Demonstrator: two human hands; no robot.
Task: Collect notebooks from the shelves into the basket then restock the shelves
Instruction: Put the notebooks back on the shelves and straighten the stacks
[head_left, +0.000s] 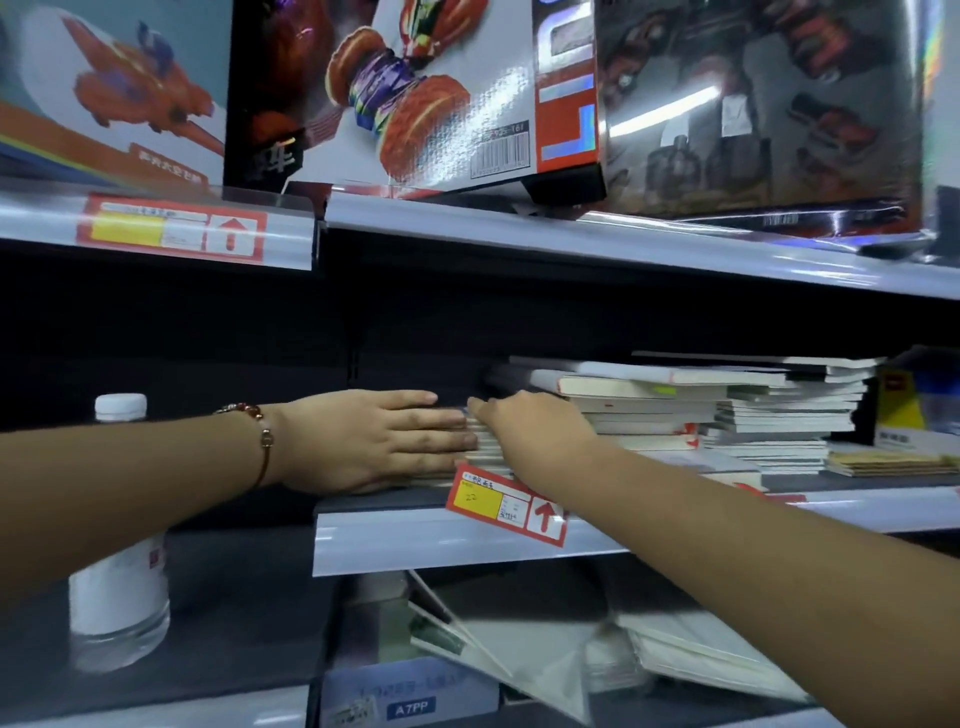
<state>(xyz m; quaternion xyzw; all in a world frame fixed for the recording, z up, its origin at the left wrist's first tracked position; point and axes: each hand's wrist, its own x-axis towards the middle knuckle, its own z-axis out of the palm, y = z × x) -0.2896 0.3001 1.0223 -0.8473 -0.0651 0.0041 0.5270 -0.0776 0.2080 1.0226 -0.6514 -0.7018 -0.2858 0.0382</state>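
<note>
Stacks of notebooks (675, 410) lie flat on the middle shelf (415, 535), reaching toward the right. My left hand (374, 441), with a bracelet at the wrist, presses flat with straight fingers against the left end of a low notebook stack (485, 449). My right hand (524, 421) rests on top of that same stack, fingers bent over its far edge; how firmly it holds is hidden. No basket is in view.
Large toy boxes (415, 93) fill the upper shelf. A plastic bottle (119, 545) stands at the left under my left forearm. A red price tag (506, 506) sits on the shelf edge. More notebooks (519, 649) lie tilted on the lower shelf.
</note>
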